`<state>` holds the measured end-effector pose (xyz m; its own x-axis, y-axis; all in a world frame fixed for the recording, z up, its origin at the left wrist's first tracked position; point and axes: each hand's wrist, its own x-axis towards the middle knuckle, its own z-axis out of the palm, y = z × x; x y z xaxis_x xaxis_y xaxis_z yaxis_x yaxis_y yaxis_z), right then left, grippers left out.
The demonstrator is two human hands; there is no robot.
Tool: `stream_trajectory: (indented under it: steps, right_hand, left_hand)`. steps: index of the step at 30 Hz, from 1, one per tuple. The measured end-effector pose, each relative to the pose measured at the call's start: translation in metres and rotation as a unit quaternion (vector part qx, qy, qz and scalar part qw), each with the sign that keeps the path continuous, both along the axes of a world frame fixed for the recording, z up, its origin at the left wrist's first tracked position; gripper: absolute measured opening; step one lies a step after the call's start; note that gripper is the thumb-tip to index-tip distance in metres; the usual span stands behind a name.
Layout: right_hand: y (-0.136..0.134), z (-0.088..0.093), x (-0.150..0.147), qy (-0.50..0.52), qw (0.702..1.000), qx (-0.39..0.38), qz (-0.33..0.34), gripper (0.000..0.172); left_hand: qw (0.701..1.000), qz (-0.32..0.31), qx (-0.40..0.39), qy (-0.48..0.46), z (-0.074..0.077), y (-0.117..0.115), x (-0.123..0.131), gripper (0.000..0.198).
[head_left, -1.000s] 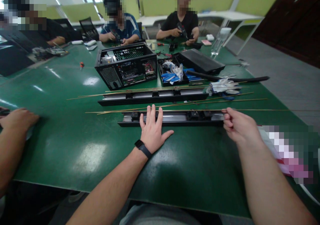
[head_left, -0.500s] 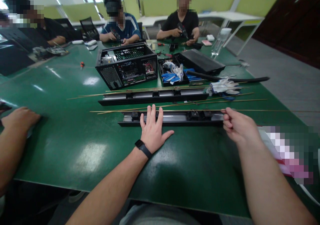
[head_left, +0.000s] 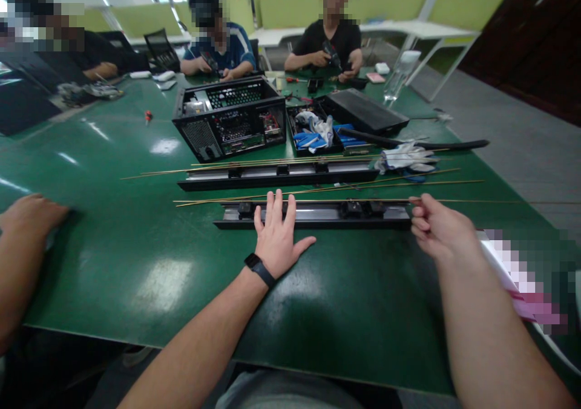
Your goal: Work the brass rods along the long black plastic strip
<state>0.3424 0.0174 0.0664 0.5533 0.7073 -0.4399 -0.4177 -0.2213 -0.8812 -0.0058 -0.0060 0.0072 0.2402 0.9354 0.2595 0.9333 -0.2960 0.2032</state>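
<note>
My left hand [head_left: 278, 233] lies open with its fingers spread over the near black rail [head_left: 313, 223], a long channel with a grey inner face. Several small black blocks [head_left: 353, 208] sit in this channel. At its right end, my right hand [head_left: 438, 224] pinches a thin brass rod [head_left: 481, 201] between thumb and forefinger. The rod runs along the rail's far edge and extends well past my right hand. Other thin brass rods [head_left: 447, 182] lie just behind. A second black rail [head_left: 272, 182] with similar blocks rests parallel, farther back.
An opened computer case [head_left: 231, 118] stands behind the rails. Beside it are a box of gloves [head_left: 313, 132], a flat black panel [head_left: 363, 109] and a white glove [head_left: 406, 157]. Another person's arm [head_left: 27, 233] rests at left. People [head_left: 324, 46] holding power drills sit across the green table [head_left: 113, 264].
My right hand has slid slightly to the right, and the brass rod's left end has shifted right with it. My left hand has stayed in place on the rail.
</note>
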Motion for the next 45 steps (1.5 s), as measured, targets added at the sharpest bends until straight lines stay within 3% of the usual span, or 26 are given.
stream_trajectory:
  steps: [7, 16, 24, 38, 45]
  right_hand:
    - [-0.002, 0.008, -0.017, -0.011, 1.0, -0.005, 0.001, 0.036]
    - [-0.002, 0.012, -0.002, -0.006, 0.999, -0.008, -0.044, 0.039]
    - [0.0, 0.006, -0.01, -0.008, 1.0, -0.01, -0.007, 0.035]
    - [-0.001, 0.005, 0.004, 0.0, 1.0, -0.012, -0.026, 0.037]
    - [0.0, -0.004, 0.002, -0.012, 1.0, -0.004, -0.002, 0.028]
  left_hand:
    - [1.0, -0.001, -0.003, -0.001, 0.001, 0.0, -0.001, 0.115]
    - [1.0, -0.004, 0.009, -0.007, -0.003, 0.001, -0.001, 0.115]
    - [1.0, -0.005, 0.001, -0.002, -0.001, 0.0, 0.0, 0.114]
    - [1.0, -0.001, -0.017, 0.004, 0.004, -0.002, 0.001, 0.113]
    - [1.0, -0.002, -0.008, 0.005, 0.001, -0.003, 0.001, 0.112]
